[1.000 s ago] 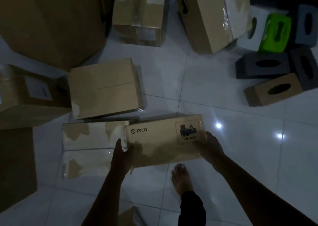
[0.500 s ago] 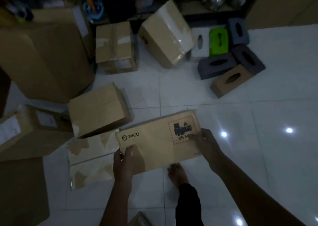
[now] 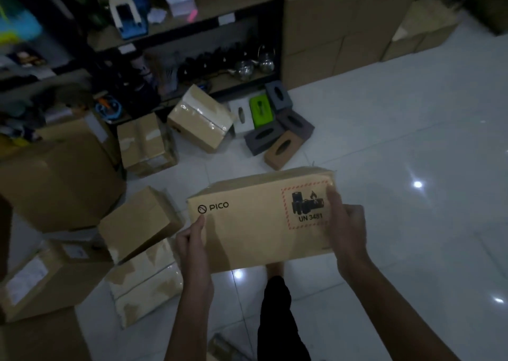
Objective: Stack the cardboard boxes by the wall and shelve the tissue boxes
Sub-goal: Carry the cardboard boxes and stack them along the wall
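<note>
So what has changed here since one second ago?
The PICO box has come up off the floor, gripped at its ends by the left hand and right hand. The other cardboard boxes and the tissue boxes lie unmoved.

Dark shelving unit [image 3: 176, 35] along far side of white tiled floor [image 3: 412, 140]. Two shiny metal kettles [image 3: 254, 65] on lowest shelf, near its right end; row of dark items [image 3: 203, 62] beside them. White-and-blue object [image 3: 127, 14] on shelf above. Pink slip [image 3: 191, 16] at that shelf's front edge. Bright light reflections [image 3: 417, 184] on floor, right side.
</note>
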The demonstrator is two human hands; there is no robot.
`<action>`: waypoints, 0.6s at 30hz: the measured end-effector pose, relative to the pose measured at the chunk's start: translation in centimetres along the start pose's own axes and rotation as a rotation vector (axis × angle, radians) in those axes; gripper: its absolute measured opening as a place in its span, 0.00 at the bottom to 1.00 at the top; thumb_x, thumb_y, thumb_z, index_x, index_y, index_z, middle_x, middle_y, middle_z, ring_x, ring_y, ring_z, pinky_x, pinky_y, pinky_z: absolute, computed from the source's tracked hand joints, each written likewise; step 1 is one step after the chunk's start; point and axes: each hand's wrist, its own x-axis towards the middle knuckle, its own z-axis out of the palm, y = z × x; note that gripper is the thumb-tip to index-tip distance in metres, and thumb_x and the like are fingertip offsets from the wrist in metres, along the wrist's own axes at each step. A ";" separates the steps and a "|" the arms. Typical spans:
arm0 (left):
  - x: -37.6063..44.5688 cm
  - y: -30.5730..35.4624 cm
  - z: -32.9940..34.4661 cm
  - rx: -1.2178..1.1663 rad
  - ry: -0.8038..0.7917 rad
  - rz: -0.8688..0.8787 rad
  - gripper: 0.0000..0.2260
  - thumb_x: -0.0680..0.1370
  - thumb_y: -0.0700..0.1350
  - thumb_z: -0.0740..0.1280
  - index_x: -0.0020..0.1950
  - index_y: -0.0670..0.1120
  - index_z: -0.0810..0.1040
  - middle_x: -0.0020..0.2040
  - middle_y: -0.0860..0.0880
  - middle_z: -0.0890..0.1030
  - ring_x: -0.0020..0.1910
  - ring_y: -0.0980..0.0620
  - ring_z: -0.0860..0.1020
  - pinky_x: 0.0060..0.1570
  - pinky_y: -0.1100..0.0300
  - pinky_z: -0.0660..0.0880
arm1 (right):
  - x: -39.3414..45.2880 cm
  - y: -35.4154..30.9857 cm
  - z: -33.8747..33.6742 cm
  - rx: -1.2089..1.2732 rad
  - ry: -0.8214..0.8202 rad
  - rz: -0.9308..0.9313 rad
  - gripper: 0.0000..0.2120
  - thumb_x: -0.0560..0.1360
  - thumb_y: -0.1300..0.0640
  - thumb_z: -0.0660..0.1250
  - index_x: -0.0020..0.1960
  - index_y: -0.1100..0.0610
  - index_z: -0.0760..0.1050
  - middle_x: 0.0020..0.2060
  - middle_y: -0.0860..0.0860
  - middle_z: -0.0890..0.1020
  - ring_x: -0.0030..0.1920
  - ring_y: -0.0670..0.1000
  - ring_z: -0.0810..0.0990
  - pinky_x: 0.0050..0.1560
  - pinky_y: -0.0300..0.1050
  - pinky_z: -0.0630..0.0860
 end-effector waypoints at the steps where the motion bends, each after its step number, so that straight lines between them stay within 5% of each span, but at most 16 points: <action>1: -0.9 1.2 0.7 -0.014 -0.007 0.000 0.22 0.59 0.71 0.75 0.45 0.61 0.78 0.59 0.48 0.82 0.61 0.44 0.78 0.66 0.38 0.73 | 0.0 -1.9 -1.1 0.025 -0.004 0.043 0.38 0.66 0.22 0.60 0.52 0.55 0.78 0.45 0.50 0.84 0.45 0.52 0.83 0.42 0.51 0.81; 5: -4.2 7.5 4.8 -0.037 -0.087 0.006 0.16 0.59 0.70 0.76 0.39 0.65 0.79 0.59 0.48 0.82 0.61 0.44 0.79 0.65 0.37 0.73 | 1.0 -10.0 -4.0 0.014 0.021 0.045 0.38 0.65 0.20 0.57 0.64 0.45 0.74 0.58 0.51 0.77 0.55 0.54 0.78 0.55 0.58 0.79; 12: -6.2 17.8 13.7 0.101 -0.243 0.204 0.16 0.79 0.56 0.69 0.65 0.54 0.76 0.53 0.54 0.81 0.50 0.53 0.78 0.42 0.56 0.73 | 5.0 -17.4 -7.2 0.094 0.081 0.038 0.27 0.68 0.24 0.63 0.58 0.42 0.76 0.52 0.51 0.83 0.51 0.53 0.82 0.50 0.56 0.81; 15: -6.7 20.8 18.6 0.217 -0.394 0.306 0.16 0.79 0.58 0.69 0.67 0.62 0.77 0.58 0.56 0.82 0.57 0.53 0.80 0.49 0.54 0.75 | 7.4 -19.0 -9.3 0.213 0.144 0.050 0.17 0.76 0.34 0.64 0.54 0.46 0.74 0.49 0.50 0.84 0.49 0.53 0.82 0.45 0.51 0.78; 18: -7.4 22.3 24.1 0.288 -0.480 0.353 0.14 0.78 0.60 0.69 0.64 0.63 0.79 0.60 0.56 0.83 0.60 0.52 0.80 0.56 0.50 0.76 | 10.5 -20.7 -12.0 0.315 0.210 0.082 0.19 0.76 0.35 0.63 0.53 0.51 0.72 0.48 0.50 0.83 0.49 0.53 0.81 0.43 0.49 0.76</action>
